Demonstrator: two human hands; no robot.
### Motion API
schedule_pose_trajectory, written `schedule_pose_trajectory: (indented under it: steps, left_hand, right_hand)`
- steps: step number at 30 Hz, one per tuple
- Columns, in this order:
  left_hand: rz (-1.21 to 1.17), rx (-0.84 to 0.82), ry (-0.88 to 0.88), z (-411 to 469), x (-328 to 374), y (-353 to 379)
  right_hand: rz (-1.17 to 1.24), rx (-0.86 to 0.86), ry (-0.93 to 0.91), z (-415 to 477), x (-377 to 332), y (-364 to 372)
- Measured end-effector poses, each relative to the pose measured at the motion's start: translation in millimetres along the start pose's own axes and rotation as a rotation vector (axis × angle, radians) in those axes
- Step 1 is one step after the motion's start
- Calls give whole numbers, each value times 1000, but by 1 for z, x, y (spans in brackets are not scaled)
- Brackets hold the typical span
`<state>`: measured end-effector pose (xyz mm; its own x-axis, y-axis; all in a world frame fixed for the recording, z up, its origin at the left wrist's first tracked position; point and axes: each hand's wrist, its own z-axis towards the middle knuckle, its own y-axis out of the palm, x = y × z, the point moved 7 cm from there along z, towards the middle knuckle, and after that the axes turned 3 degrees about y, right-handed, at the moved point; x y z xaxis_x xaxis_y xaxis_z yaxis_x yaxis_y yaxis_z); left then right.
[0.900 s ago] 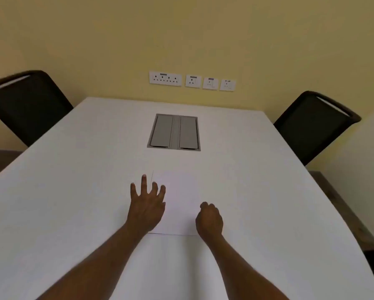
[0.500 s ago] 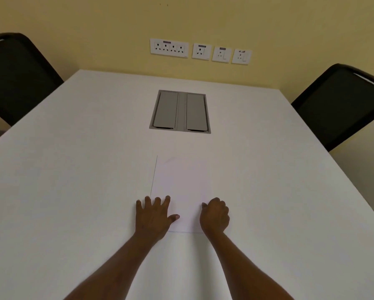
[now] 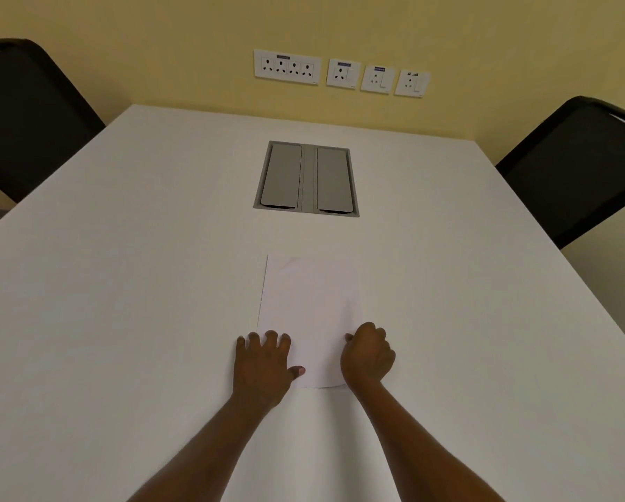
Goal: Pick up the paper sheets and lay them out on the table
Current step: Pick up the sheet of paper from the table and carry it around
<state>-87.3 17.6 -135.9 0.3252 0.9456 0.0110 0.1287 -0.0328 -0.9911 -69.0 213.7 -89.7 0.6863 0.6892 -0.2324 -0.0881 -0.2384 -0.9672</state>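
Paper sheets [image 3: 309, 313] lie lower centre of frame on the white table [image 3: 123, 284], below the grey hatch [image 3: 306, 178]. My left hand [image 3: 262, 367] is spread flat on the near-left corner, gripping nothing. My right hand [image 3: 367, 356] is curled at the right edge; can't tell if it's pinching. Step looks like grasping; next needs peeling one sheet up.

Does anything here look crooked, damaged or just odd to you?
Nothing much stands out. The paper lies flat and roughly square to the table, with the left hand and right hand at its near corners. Its near edge bows slightly between them. The grey hatch is shut.
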Motion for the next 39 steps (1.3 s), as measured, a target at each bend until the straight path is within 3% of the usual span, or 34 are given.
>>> schedule_pose_trajectory:
  steps: [4,7,11,16,19,22,29,33,39]
  left_hand:
    - [10,-3,9,1,1,-1]
    - [25,-18,11,1,0,0]
    - [15,-8,15,0,0,1]
    - [-65,27,12,-1,-3,-3]
    - [-266,184,-37,-5,-15,-20]
    - [-535,307,-219,-9,-39,-33]
    - [-1408,142,-535,-5,-68,-59]
    - [-1552,109,-539,-13,-71,-90]
    - [-1600,341,-515,-56,-79,-148]
  right_hand:
    - [123,-6,29,4,-2,-2]
    - [339,-108,92,11,-1,4]
    - [452,-222,73,22,-2,7]
    - [566,-212,58,24,-2,-9]
    - [742,-209,20,18,-6,-24]
    - [908,-253,-43,7,-10,-41]
    - [1147,-329,-155,-24,-16,-92]
    - [1181,-380,-212,-46,-15,-119]
    - [1201,-398,-276,-83,-8,-162]
